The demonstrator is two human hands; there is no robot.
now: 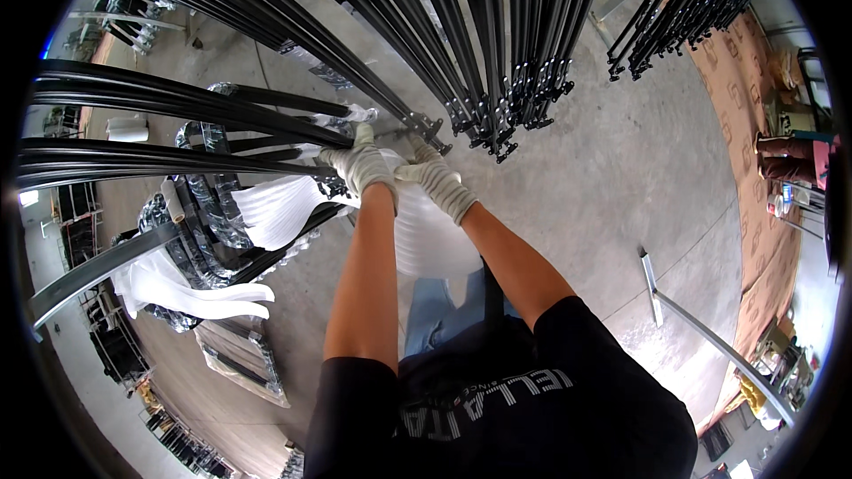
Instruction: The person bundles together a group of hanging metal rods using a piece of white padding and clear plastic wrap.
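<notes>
The gloved left hand (362, 168) is at the right ends of the black tubes (177, 106) on the left, fingers bent — whether it grips them, I cannot tell. Just beside it, the gloved right hand (438, 184) lies over the white foam sheet (435, 244), its grip equally unclear. The sheet is near, before the person's jeans (430, 310) — more black poles (493, 27) are far.

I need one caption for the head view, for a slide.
Gloved left hand and right hand at white foam, near long black tubes.
</notes>
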